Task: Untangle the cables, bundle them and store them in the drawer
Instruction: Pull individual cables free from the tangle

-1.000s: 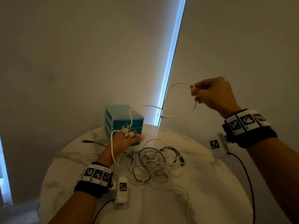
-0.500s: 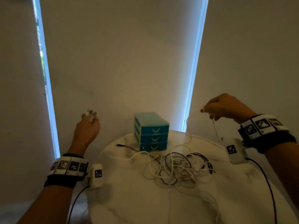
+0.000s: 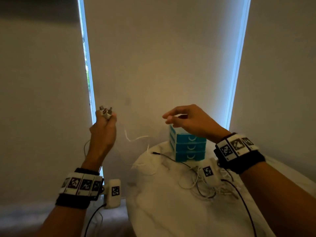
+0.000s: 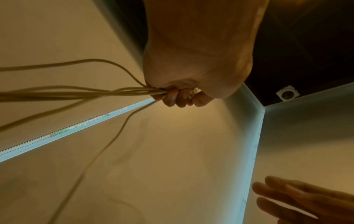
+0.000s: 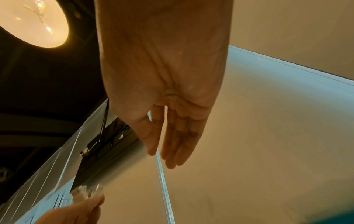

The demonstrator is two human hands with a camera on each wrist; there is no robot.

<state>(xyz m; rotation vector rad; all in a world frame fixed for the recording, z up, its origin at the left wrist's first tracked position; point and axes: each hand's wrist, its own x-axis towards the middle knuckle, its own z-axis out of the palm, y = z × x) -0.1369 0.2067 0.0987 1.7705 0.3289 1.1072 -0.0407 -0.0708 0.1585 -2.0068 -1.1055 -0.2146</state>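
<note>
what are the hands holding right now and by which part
The left hand grips a bunch of white cables just below their connector ends. The right hand holds nothing.

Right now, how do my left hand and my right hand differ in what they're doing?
The left hand is fisted around a bunch of white cables, plug ends poking out above its fingers; the right hand holds nothing, fingers straight. The left hand is off the table's edge; the right is above the blue drawer unit. Both are raised and wear tagged wristbands.

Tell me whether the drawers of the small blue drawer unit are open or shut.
Shut. On the small blue plastic drawer unit, the three fronts visible in the head view sit flush, none pulled out; the right hand hides its top edge.
</note>
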